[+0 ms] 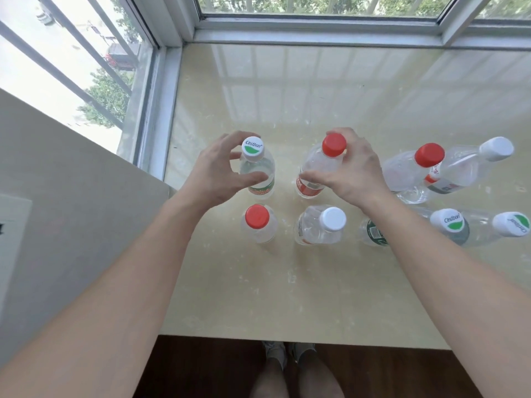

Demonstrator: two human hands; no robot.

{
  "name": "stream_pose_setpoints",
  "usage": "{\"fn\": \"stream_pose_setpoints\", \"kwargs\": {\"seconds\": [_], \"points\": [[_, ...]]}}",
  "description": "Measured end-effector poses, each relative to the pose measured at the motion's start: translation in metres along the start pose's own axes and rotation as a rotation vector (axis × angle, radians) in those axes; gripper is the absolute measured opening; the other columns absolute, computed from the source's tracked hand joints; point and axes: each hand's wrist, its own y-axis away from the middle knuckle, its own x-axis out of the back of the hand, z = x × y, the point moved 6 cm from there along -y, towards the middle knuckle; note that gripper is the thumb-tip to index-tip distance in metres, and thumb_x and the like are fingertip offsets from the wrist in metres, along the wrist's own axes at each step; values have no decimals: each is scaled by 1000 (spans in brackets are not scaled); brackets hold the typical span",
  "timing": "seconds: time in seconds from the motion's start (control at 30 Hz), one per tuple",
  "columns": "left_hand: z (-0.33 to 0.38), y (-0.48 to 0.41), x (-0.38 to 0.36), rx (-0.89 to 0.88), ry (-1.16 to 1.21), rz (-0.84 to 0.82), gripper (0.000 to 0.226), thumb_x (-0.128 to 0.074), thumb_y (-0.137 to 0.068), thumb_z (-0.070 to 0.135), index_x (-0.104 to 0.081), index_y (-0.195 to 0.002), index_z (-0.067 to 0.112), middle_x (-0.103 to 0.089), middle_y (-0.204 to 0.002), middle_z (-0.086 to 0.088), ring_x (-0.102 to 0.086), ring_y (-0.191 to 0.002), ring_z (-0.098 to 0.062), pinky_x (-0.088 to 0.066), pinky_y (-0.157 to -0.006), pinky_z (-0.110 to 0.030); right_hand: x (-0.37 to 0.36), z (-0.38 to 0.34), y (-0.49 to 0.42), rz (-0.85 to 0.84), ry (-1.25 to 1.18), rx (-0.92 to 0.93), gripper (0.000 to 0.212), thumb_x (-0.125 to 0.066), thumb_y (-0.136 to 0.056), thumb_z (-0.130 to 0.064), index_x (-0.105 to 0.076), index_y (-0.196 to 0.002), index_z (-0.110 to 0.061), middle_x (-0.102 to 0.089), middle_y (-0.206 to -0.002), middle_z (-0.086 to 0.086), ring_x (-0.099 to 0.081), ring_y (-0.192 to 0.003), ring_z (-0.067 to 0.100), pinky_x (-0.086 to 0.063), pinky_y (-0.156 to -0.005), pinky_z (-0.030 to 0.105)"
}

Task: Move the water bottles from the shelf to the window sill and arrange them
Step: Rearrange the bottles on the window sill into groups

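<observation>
Several clear water bottles stand upright on the cream window sill (287, 282). My left hand (212, 173) curls round a white-capped Cestbon bottle (254, 152) in the back row. My right hand (349, 170) grips a red-capped bottle (333, 145) beside it. In the front row stand a red-capped bottle (257, 218), a white-capped bottle (332, 221) and a green-labelled bottle (373, 234) partly hidden by my right forearm. Further right are a red-capped bottle (428, 159), a white-capped bottle (495, 149) and two Cestbon bottles (449, 225) (511, 226).
Window frames (316, 27) border the sill at the back and at the left (156, 110). A grey wall (71, 182) rises at the left. The sill's front edge (287, 337) drops to a dark wooden floor (201, 369), where my feet stand.
</observation>
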Motion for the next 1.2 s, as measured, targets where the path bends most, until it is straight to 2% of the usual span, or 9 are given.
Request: {"fn": "stream_pose_setpoints", "kwargs": {"seconds": [0.07,0.13,0.23,0.33,0.43,0.6,0.8,1.03,1.2], "points": [[0,-1,1,-5,14,6,51,-82,-76,26,-60,-122,30,-62,-120,11,-60,-106,-5,-34,-75,5,2,0,-1,30,-3,14,61,-88,-62,-34,-58,-114,-29,-63,-112,-2,-59,-105,19,-47,-87,27],[-2,-3,1,4,9,8,49,-81,-76,31,-61,-120,29,-64,-119,11,-61,-107,-5,-33,-74,5,3,0,-1,2,-24,33,51,-82,-71,-25,-58,-116,-30,-64,-106,-8,-60,-101,17,-44,-80,18],[-6,-4,0,20,-8,5,49,-82,-74,35,-61,-118,31,-64,-119,10,-62,-107,-6,-33,-72,5,3,-2,0,-55,-38,50,53,-76,-77,-17,-55,-125,-30,-58,-99,-17,-55,-101,14,-38,-73,5],[-5,-3,-1,16,6,13,50,-83,-74,36,-62,-119,31,-64,-119,11,-63,-106,-5,-32,-72,6,1,0,-1,-20,-47,46,59,-86,-69,-25,-57,-120,-30,-61,-114,-4,-55,-110,18,-41,-87,19],[-3,-2,-2,9,14,19,50,-83,-73,38,-63,-118,32,-64,-118,13,-63,-105,-5,-35,-74,4,-1,0,-2,7,-11,55,55,-90,-63,-33,-61,-110,-26,-64,-111,-2,-58,-104,21,-46,-89,29],[-4,0,-2,16,20,25,50,-83,-72,40,-64,-118,33,-63,-118,13,-63,-105,-5,-37,-75,3,-4,-3,0,-94,53,76,47,-80,-72,-21,-63,-115,-20,-68,-108,0,-60,-102,21,-40,-76,18],[-3,1,-2,7,2,33,50,-82,-73,40,-64,-119,32,-64,-118,13,-62,-106,-6,-39,-79,-4,-6,-6,2,-125,51,96,48,-78,-72,-15,-62,-117,-16,-67,-111,3,-60,-104,23,-41,-82,23],[-1,4,-2,1,2,85,45,-81,-77,32,-66,-119,29,-64,-113,8,-59,-102,-7,-38,-80,-3,-9,-6,2,-151,35,113,47,-78,-73,-12,-63,-117,-16,-67,-113,3,-59,-104,21,-36,-72,4],[-2,3,-1,9,-5,98,46,-80,-77,30,-65,-121,28,-64,-113,7,-58,-103,-7,-33,-76,5,-11,-5,0,-169,21,111,51,-77,-73,-12,-61,-121,-20,-66,-115,0,-55,-98,15,-34,-72,0]]}}
